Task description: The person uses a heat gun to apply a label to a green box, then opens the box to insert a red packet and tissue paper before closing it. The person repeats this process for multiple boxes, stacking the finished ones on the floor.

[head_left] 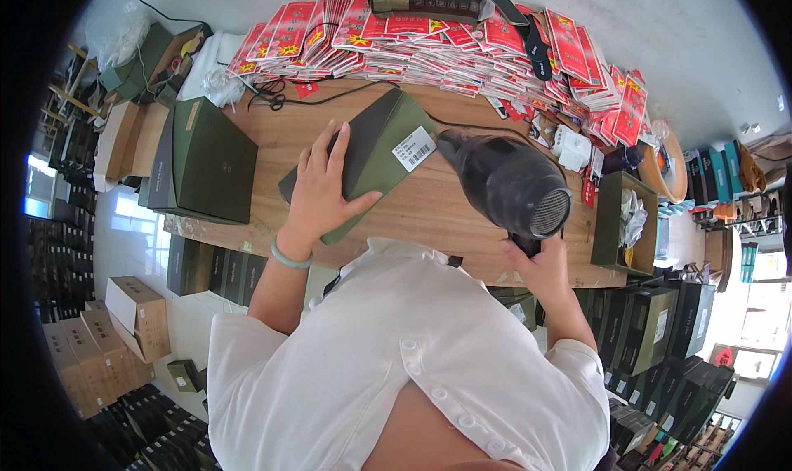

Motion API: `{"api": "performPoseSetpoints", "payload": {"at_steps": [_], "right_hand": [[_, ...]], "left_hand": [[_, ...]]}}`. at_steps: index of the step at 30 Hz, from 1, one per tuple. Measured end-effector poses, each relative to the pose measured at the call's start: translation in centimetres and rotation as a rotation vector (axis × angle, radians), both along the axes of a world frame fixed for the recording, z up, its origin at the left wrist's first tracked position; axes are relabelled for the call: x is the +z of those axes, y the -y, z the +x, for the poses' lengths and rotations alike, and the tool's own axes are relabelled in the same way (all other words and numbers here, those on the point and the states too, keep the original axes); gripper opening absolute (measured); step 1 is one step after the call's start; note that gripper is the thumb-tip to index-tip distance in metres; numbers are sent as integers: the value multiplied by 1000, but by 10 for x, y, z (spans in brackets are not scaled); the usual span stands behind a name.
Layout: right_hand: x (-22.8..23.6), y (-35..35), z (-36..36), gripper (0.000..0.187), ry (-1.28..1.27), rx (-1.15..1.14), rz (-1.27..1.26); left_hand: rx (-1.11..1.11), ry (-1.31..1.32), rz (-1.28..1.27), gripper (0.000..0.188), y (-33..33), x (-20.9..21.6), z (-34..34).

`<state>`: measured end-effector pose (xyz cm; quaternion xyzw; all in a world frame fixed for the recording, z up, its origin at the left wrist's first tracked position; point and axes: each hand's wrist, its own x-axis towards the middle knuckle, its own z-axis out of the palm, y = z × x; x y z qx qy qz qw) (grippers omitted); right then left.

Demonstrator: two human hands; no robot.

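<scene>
- Landmark: dark-green and charcoal rectangular cardboard box (375, 153), flat-faced, crisp-edged; lies at a slant on the pale brown wood-grain table (429, 219).
- White paper barcode label (414, 148), smooth and rectangular, on the landmark box's right-hand end.
- Left hand (323, 192): laid over the left part of the landmark box, fingers spread and extended, thumb out along the green face – pressing or merely resting, cannot tell. Pale, glossy ring-shaped bangle (290, 258) round the wrist.
- Right hand (540, 266): to the right of and nearer the body than the landmark box; fingers wrapped round the handle of a black plastic hair dryer (507, 178).
- Dryer: rounded barrel, scuffed surface, round mesh grille at the rear; tapered nozzle just beside the box's labelled end.
- Left of the landmark box: larger dark-green cardboard box (213, 164), matte, upright.
- Beyond it: heaped red printed paper packets (445, 54) – flat, layered, uneven edges.
- Well to its right: open-topped olive-green box (609, 223) holding crumpled, translucent wrapping (633, 215).
</scene>
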<state>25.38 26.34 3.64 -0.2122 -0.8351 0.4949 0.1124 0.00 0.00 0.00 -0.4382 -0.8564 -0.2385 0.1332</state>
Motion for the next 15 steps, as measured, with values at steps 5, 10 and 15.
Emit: {"api": "performPoseSetpoints", "payload": {"at_steps": [5, 10, 15], "right_hand": [[17, 5, -13, 49, 119, -108, -140], [16, -2, -17, 51, 60, -69, -217], [11, -3, -24, 54, 12, -24, -88]], "left_hand": [[1, -3, 1, 106, -2, 1, -1], [3, -5, 5, 107, -2, 1, 0], [5, -7, 1, 107, -1, 3, 2]]}}
